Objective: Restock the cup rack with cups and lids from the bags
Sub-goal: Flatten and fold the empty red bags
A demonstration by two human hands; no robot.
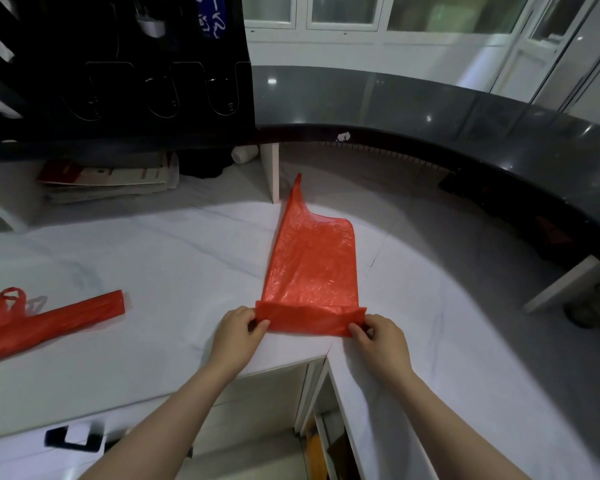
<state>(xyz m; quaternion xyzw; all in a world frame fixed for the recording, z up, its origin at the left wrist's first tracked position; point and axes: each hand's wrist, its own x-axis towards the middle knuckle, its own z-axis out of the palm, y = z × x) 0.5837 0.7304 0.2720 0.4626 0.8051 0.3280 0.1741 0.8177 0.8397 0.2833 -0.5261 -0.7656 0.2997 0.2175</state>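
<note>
An empty red plastic bag (310,265) lies flattened on the white counter (174,258), its handle pointing away from me. Its near end is folded over into a narrow band. My left hand (238,332) pinches the left corner of that fold and my right hand (378,336) pinches the right corner. A second red bag (52,322), folded into a long strip with its handles at the left, lies on the counter at the far left. The black cup rack (118,71) stands at the back left with dark curved slots. No cups or lids are visible.
A raised dark curved countertop (430,109) runs along the back and right. A stack of papers and booklets (108,178) sits under the rack shelf. An open cabinet gap (326,438) lies below the counter edge between my arms.
</note>
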